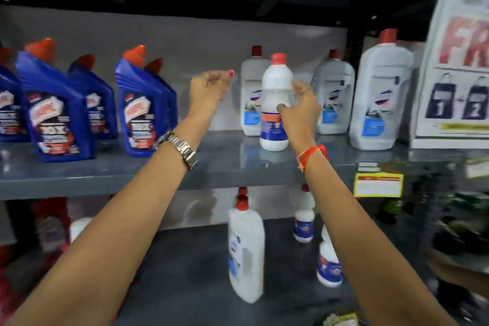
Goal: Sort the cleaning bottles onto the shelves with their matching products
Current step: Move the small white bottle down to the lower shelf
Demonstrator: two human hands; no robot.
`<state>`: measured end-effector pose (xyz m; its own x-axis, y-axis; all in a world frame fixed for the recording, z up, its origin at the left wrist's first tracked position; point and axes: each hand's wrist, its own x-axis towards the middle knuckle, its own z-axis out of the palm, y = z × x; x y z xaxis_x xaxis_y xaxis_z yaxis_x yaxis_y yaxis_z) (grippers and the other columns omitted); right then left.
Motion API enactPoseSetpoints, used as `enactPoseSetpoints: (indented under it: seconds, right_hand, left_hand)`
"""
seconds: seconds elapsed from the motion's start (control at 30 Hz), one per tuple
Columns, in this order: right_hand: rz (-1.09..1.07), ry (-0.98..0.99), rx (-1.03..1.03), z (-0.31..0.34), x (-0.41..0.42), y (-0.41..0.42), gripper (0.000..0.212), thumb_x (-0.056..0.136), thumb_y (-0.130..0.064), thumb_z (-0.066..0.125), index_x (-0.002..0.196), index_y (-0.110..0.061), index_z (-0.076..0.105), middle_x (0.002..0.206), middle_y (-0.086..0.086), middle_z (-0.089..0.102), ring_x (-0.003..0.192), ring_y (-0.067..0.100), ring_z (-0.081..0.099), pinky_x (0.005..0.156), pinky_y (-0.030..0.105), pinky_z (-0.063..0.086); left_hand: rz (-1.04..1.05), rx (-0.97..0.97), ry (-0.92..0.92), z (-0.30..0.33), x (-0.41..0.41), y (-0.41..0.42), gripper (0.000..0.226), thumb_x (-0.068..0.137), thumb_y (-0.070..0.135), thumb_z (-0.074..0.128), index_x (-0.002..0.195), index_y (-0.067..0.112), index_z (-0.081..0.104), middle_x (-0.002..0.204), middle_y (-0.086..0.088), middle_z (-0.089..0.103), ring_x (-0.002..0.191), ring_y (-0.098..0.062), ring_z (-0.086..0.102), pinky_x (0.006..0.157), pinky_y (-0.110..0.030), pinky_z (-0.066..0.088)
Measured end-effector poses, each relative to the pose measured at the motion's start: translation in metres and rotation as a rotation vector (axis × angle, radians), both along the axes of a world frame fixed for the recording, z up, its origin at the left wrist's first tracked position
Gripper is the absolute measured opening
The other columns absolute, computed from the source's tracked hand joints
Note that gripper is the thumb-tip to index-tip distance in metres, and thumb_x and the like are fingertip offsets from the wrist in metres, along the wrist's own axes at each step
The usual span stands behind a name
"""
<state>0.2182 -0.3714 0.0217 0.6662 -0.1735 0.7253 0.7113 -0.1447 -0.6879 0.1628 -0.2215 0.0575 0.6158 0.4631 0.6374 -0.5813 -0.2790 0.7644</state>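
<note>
A round white bottle (275, 92) with a red cap and blue label stands upright on the grey upper shelf (225, 167). My right hand (300, 111) wraps its right side, thumb on the label. White handled jugs (251, 95) (334, 95) (378, 92) with red caps stand behind and to the right of it. My left hand (210, 87) hovers left of the bottle with its fingers curled and nothing in it. Blue angled-neck bottles (57, 114) (140, 111) with orange caps fill the shelf's left part.
On the lower shelf stand a flat white bottle (246, 251) and small round white bottles (304, 225) (328, 264). A large printed sign (460, 61) leans at the upper shelf's right end. A yellow price tag (378, 185) hangs on the shelf edge.
</note>
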Motion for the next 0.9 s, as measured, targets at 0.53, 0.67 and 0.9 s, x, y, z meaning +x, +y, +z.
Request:
enactPoseSetpoints:
  seconds: [0.53, 0.67, 0.9]
  right_hand:
    - [0.481, 0.405, -0.407, -0.024, 0.057, -0.041, 0.045, 0.056, -0.003, 0.085, 0.095, -0.006, 0.061, 0.106, 0.016, 0.069, 0.089, 0.022, 0.064, 0.077, 0.03, 0.054]
    - [0.477, 0.309, -0.339, -0.032, 0.031, -0.044, 0.046, 0.046, -0.014, 0.091, 0.073, -0.022, 0.054, 0.083, 0.0, 0.067, 0.073, 0.009, 0.063, 0.062, 0.013, 0.052]
    - [0.399, 0.105, -0.299, -0.051, -0.055, -0.04, 0.065, 0.043, -0.032, 0.089, 0.1, -0.015, 0.064, 0.092, -0.002, 0.071, 0.082, 0.01, 0.068, 0.081, 0.033, 0.058]
  left_hand:
    - [0.119, 0.047, 0.237, -0.023, 0.064, -0.074, 0.02, 0.068, 0.03, 0.077, 0.071, 0.017, 0.061, 0.094, -0.012, 0.071, 0.082, -0.022, 0.067, 0.082, -0.039, 0.057]
    - [0.157, 0.097, 0.152, -0.028, 0.034, -0.068, 0.021, 0.065, 0.029, 0.077, 0.057, 0.021, 0.06, 0.067, -0.001, 0.067, 0.062, -0.013, 0.063, 0.067, -0.035, 0.055]
    - [0.071, 0.061, -0.069, -0.043, -0.048, -0.056, 0.009, 0.069, 0.023, 0.073, 0.07, 0.015, 0.07, 0.061, 0.007, 0.072, 0.062, -0.01, 0.067, 0.055, -0.023, 0.054]
